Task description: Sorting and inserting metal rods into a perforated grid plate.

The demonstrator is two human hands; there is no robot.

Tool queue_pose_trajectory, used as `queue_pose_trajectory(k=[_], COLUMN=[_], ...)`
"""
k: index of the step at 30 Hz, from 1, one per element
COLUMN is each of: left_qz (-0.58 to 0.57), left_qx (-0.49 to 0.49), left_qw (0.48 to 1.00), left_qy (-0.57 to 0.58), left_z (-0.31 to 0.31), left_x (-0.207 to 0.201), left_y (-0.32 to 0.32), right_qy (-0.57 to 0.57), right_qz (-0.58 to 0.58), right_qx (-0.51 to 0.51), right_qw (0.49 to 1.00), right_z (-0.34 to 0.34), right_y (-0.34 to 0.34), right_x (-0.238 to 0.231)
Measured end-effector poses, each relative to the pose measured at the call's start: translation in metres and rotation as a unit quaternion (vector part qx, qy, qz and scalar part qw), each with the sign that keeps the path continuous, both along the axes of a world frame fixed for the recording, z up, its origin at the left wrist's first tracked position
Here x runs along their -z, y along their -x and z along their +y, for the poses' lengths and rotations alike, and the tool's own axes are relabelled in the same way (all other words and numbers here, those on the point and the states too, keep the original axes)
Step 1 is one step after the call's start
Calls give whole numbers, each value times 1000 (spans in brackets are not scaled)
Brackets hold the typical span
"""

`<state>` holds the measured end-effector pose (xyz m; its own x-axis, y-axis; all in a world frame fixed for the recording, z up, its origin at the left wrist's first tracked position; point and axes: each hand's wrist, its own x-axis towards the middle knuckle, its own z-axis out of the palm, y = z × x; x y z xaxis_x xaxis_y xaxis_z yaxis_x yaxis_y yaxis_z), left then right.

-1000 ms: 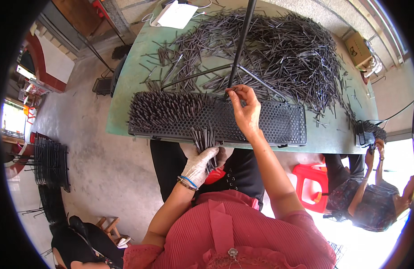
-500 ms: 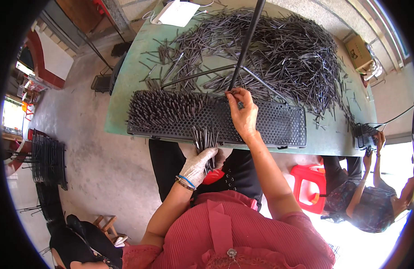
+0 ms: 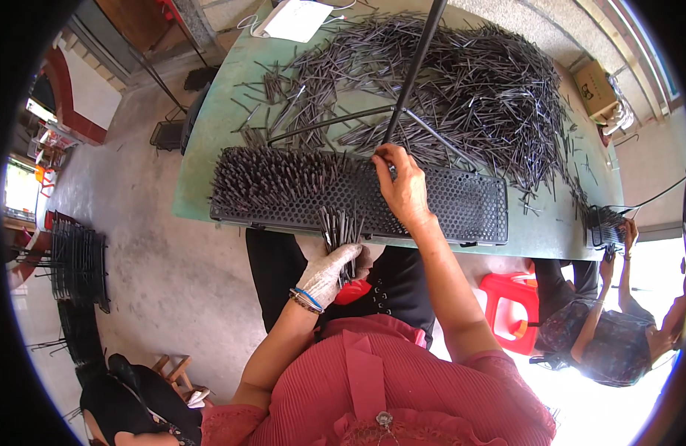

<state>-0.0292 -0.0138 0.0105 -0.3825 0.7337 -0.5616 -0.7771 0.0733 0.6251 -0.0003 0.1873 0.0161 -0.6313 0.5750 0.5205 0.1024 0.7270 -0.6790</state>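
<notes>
My left hand (image 3: 329,269), in a pale glove, is closed around a bundle of thin dark sticks (image 3: 338,229) pointing upward, just in front of the table edge. A long black perforated tray (image 3: 447,204) lies along the near edge of the table. Many dark sticks (image 3: 272,178) stand upright in its left part, while holes show bare to the right. My bare right hand (image 3: 404,186) is over the middle of the tray beside a black pole, thumb and fingers pinched together. What lies between those fingertips, if anything, is too small to make out.
A black pole (image 3: 413,78) with slanting braces rises behind the tray. A large heap of loose sticks (image 3: 499,97) covers the green table (image 3: 198,186). At the right, a co-worker (image 3: 603,331) handles another black tray (image 3: 604,223) near a red stool (image 3: 510,316). Black racks (image 3: 79,260) stand at left.
My right hand's fingertips have dipped slightly toward the tray. The pole appears shifted a little to the right. My left hand still grips the bundle in about the same place.
</notes>
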Motion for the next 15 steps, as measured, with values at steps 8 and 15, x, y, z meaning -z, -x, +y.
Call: queue_pose_trajectory(k=[8, 15], left_qz=[-3, -2], left_qx=[31, 33], left_qw=[1000, 999], left_qy=[-1, 4], left_z=[-2, -2], left_x=[5, 3], left_y=[2, 2], right_qy=[0, -77], right_qz=[-20, -23], right_qx=[-19, -45], right_qw=[1000, 996], right_z=[-1, 4], right_y=[-1, 1], right_x=[3, 6])
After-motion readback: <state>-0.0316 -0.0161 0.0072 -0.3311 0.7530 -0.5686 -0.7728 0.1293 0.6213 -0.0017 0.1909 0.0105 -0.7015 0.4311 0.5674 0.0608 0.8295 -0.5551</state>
